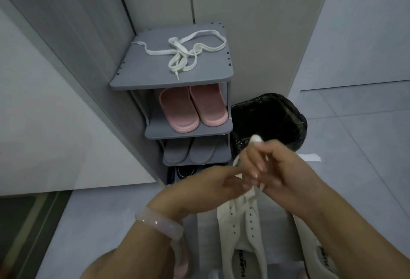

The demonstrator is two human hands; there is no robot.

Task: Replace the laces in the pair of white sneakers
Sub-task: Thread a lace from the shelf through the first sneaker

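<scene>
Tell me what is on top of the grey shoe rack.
A loose white lace lies tangled on the top board of the shoe rack. Nothing else shows on it. The shelves below hold pink slippers and grey slippers; the lowest is mostly hidden.

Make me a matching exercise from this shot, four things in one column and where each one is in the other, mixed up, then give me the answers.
Things:
1. loose white lace
2. pink slippers
3. grey slippers
4. bin with black bag

Places:
A. on the floor right of the shoe rack
B. on the rack's top shelf
C. on the third shelf down
D. on the second shelf down

Pairs: 1-B, 2-D, 3-C, 4-A
</scene>
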